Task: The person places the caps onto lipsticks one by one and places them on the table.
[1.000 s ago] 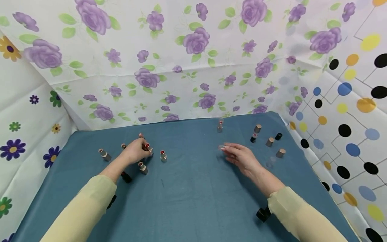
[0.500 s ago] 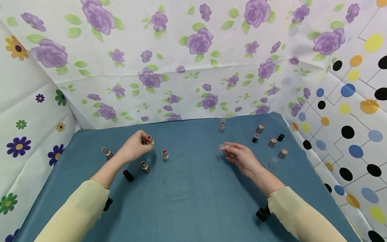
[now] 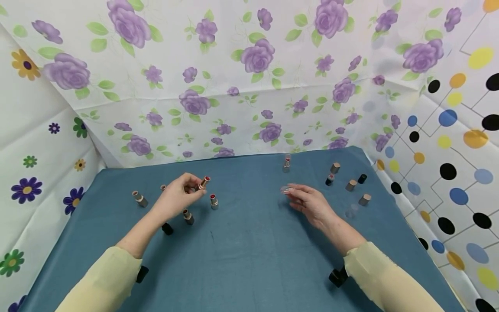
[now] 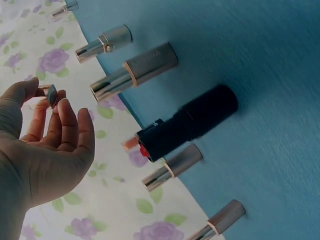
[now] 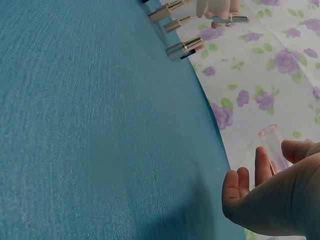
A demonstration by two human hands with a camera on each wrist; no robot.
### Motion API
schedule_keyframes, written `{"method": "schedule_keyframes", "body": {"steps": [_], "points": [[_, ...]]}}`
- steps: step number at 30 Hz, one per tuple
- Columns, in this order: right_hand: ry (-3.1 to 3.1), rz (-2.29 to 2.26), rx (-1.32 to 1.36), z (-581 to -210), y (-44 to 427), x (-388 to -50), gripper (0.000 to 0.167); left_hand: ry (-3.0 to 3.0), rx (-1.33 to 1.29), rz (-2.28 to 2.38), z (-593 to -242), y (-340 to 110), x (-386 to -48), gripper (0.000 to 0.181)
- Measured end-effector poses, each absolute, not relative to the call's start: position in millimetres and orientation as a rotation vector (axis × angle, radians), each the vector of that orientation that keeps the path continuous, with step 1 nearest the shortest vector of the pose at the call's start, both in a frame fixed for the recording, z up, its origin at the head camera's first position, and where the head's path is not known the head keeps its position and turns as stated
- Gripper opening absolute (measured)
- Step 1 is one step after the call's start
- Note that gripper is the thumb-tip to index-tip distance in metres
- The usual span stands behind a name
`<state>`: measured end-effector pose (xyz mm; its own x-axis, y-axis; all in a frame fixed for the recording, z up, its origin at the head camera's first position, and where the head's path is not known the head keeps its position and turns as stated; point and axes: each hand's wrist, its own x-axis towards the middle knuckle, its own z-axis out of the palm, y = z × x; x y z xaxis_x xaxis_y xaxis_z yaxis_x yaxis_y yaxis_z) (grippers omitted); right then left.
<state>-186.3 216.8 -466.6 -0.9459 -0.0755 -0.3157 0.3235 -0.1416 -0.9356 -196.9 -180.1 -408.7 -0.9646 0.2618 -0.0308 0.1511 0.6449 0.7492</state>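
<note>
My left hand [image 3: 175, 197] pinches an uncapped red lipstick [image 3: 204, 182] between thumb and fingers, raised over the left part of the table. In the left wrist view the hand [image 4: 55, 140] shows only the end of that lipstick [image 4: 52, 96]. A standing red lipstick [image 3: 214, 201] is just right of the hand, and another gold-and-grey lipstick [image 3: 188, 216] stands below it. My right hand [image 3: 312, 206] holds a small clear cap [image 3: 286, 190] at its fingertips; in the right wrist view the cap [image 5: 273, 147] is a transparent, pinkish tube between thumb and fingers.
At left stand a lipstick [image 3: 139, 199] and a black one [image 3: 167, 229]. A clear-topped lipstick [image 3: 286, 164] is at the back. Right of it are a small lipstick [image 3: 329, 179], several caps [image 3: 351, 185] and a clear cap [image 3: 352, 211]. Patterned cloths [image 3: 234, 125] surround the blue table [image 3: 249, 260].
My left hand has lifted the red lipstick from among the others and moved it slightly right, tilting its red tip rightward. My right hand stays nearly still with the clear cap.
</note>
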Motion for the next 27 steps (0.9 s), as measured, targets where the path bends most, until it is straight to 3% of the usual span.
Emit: {"method": "schedule_keyframes", "body": {"steps": [9, 27], "points": [[1.851, -2.175, 0.236, -465, 213, -186, 0.054, 2.69, 0.463, 1.277, -411, -167, -187, 0.034], [1.793, -2.241, 0.132, -458, 189, -184, 0.052, 2.538, 0.43, 1.485, -418, -132, -178, 0.031]]}}
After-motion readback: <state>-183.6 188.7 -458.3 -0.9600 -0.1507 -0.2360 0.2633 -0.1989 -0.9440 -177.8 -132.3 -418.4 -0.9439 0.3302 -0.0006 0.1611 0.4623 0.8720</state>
